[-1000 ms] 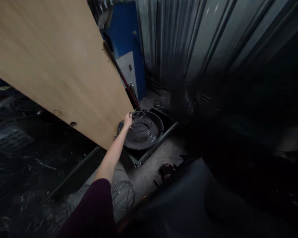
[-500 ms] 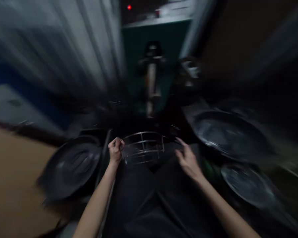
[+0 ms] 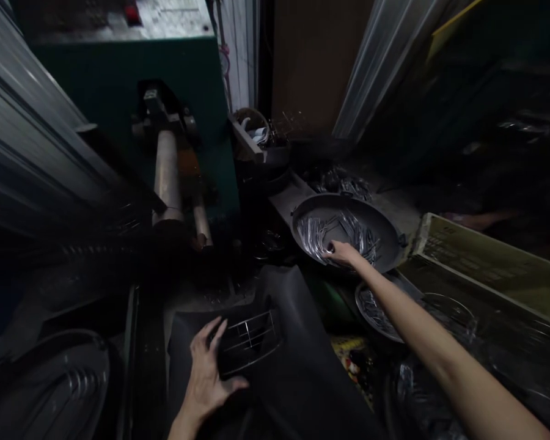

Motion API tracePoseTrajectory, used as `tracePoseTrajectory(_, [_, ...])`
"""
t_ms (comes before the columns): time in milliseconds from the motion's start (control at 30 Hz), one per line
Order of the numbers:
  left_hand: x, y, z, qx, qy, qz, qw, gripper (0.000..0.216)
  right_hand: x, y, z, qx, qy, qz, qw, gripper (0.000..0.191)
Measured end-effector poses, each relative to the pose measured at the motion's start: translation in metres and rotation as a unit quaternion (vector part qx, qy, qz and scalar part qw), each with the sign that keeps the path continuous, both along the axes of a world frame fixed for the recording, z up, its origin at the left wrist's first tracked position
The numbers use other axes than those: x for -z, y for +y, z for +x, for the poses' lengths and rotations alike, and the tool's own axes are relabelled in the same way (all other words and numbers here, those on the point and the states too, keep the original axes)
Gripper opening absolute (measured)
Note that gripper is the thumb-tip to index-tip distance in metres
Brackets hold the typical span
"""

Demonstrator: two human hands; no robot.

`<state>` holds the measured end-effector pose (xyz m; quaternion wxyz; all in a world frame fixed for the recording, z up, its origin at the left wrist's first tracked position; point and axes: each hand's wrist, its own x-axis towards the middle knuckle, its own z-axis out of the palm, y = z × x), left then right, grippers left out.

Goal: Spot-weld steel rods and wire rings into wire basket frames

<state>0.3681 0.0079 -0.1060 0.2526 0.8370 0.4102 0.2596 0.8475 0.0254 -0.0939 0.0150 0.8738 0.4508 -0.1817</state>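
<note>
A wire frame [image 3: 247, 339] of thin, shiny curved rods lies on the dark cloth [image 3: 302, 366] over my lap. Beside its left end is my left hand [image 3: 208, 370], thumb and fingers spread apart; whether a fingertip touches the rods I cannot tell. My right hand [image 3: 343, 253] reaches into a wide dark basin [image 3: 389, 235] on the right. Its fingers are bent together at the near side of a ring of bent metal wire pieces [image 3: 360, 232]. What sits between those fingertips is too small and dark to make out.
Ahead on the left stands a green machine [image 3: 91, 91] with a protruding metal bar [image 3: 166, 165]. Another basin [image 3: 46, 379] is at lower left. To the right are a smaller bowl of wire parts [image 3: 371, 308] and a yellowish box [image 3: 495, 263].
The view has swung right. My right hand has gone from beside the wire frame into the basin. My left hand has opened from its closed grip at the frame, which now lies lower.
</note>
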Motion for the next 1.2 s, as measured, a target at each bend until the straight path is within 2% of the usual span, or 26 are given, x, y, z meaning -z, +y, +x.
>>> tracePoseTrajectory(100, [-0.009,0.005,0.008,-0.007,0.062,-0.005,0.998,0.066,0.023,0.008,0.021,-0.016,0.027,-0.047,0.998,0.031])
tracePoseTrajectory(233, [-0.018,0.020,0.009,-0.019,0.048,-0.041,0.998,0.058,0.032,-0.001,0.025,-0.018,0.039,-0.021,0.999,0.027])
tracePoseTrajectory(333, [-0.018,0.019,0.003,-0.009,0.040,-0.029,0.999,0.058,0.022,-0.010,0.025,0.018,0.033,0.043,0.998,0.030])
tracePoseTrajectory(400, [-0.019,0.015,-0.003,0.007,0.047,-0.026,0.999,0.062,0.007,-0.011,0.023,0.053,0.013,0.090,0.995,0.031])
tracePoseTrajectory(467, [-0.029,0.014,-0.008,0.033,0.046,-0.048,0.997,0.075,-0.017,-0.009,0.019,0.113,0.029,0.195,0.974,0.027])
tracePoseTrajectory(533, [-0.049,0.015,-0.005,0.049,0.016,-0.079,0.996,0.086,-0.049,-0.002,0.010,0.169,0.092,0.330,0.924,0.022])
tracePoseTrajectory(567, [-0.063,0.016,0.001,0.049,-0.008,-0.093,0.994,0.084,-0.067,0.001,0.002,0.180,0.143,0.389,0.892,0.020])
tracePoseTrajectory(633, [-0.094,0.015,0.023,0.046,-0.059,-0.113,0.991,0.064,-0.104,0.007,-0.025,0.165,0.306,0.463,0.815,0.021])
tracePoseTrajectory(667, [-0.110,0.012,0.039,0.056,-0.074,-0.126,0.988,0.053,-0.123,0.009,-0.043,0.142,0.399,0.470,0.775,0.023])
tracePoseTrajectory(733, [-0.134,0.007,0.072,0.086,-0.106,-0.129,0.982,0.044,-0.157,0.011,-0.085,0.105,0.589,0.459,0.657,0.028])
tracePoseTrajectory(767, [-0.141,0.004,0.088,0.099,-0.123,-0.124,0.980,0.043,-0.171,0.012,-0.106,0.091,0.652,0.439,0.611,0.029])
tracePoseTrajectory(800, [-0.143,0.002,0.100,0.120,-0.132,-0.131,0.975,0.043,-0.183,0.013,-0.125,0.079,0.690,0.417,0.586,0.030])
tracePoseTrajectory(867, [-0.139,-0.001,0.113,0.145,-0.148,-0.188,0.960,0.040,-0.198,0.017,-0.156,0.065,0.726,0.387,0.564,0.030])
tracePoseTrajectory(933, [-0.127,-0.004,0.112,0.130,-0.171,-0.261,0.941,0.039,-0.199,0.024,-0.179,0.065,0.731,0.379,0.564,0.027])
tracePoseTrajectory(1000, [-0.115,-0.005,0.105,0.075,-0.214,-0.307,0.925,0.040,-0.185,0.027,-0.200,0.072,0.707,0.383,0.590,0.019])
tracePoseTrajectory(1067, [-0.109,-0.004,0.098,0.023,-0.255,-0.326,0.910,0.040,-0.161,0.021,-0.222,0.038,0.649,0.375,0.661,0.015])
tracePoseTrajectory(1133, [-0.108,0.001,0.091,0.009,-0.259,-0.348,0.901,0.042,-0.133,0.007,-0.242,-0.025,0.558,0.360,0.748,0.025])
tracePoseTrajectory(1167, [-0.109,0.004,0.085,0.011,-0.247,-0.349,0.904,0.042,-0.121,0.000,-0.250,-0.053,0.516,0.350,0.780,0.029])
tracePoseTrajectory(1200, [-0.109,0.006,0.078,0.009,-0.232,-0.335,0.913,0.041,-0.111,-0.006,-0.256,-0.068,0.492,0.339,0.799,0.033])
